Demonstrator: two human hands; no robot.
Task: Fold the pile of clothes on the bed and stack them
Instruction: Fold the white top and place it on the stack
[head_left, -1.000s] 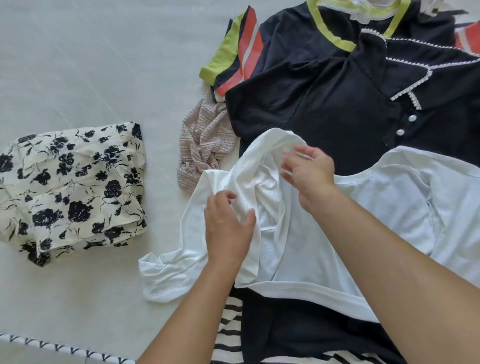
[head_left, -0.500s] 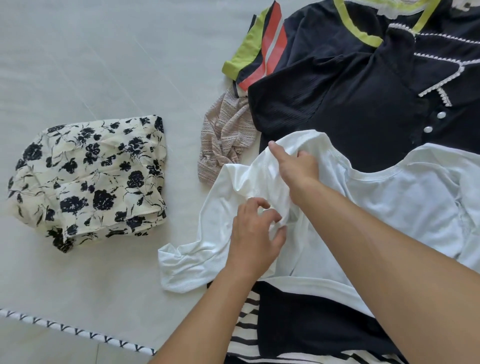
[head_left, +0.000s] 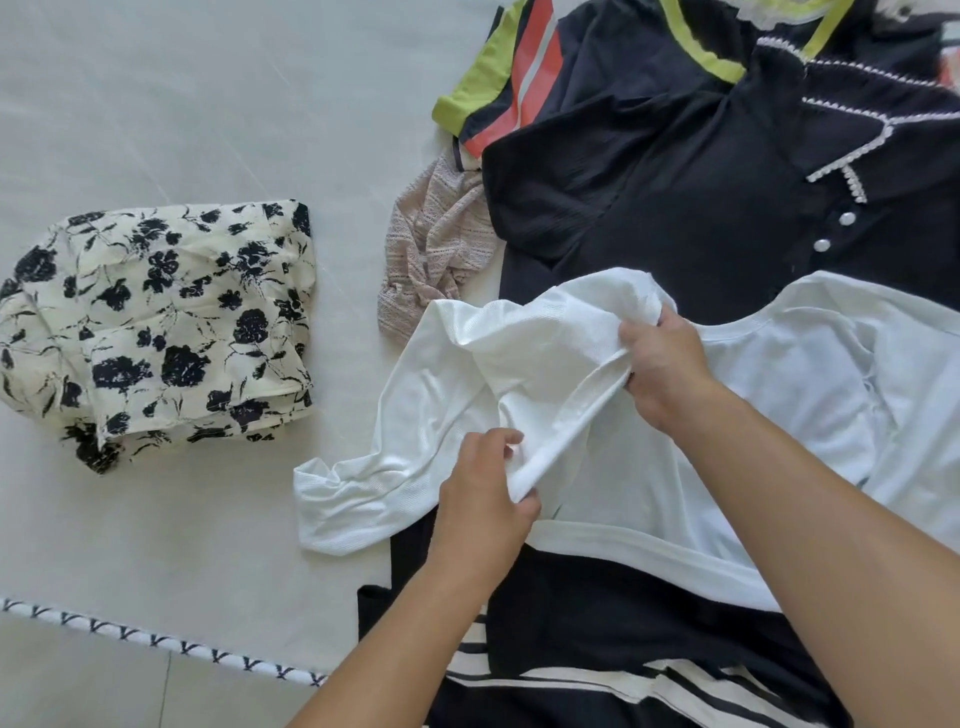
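One floral blouse (head_left: 156, 332) lay folded toward the bed's (head_left: 182, 104) left edge. Left hand (head_left: 483, 499) and right hand (head_left: 665, 364) both pinched the white top (head_left: 519, 364) (sleeve, probably); dark pile (head_left: 649, 208) unfolded.

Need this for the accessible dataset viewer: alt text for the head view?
Both hands grip a crumpled white shirt on a pale bed: left hand near its hem, right hand at the bunched shoulder. It lies over dark clothes; a folded floral garment sits apart to the left.
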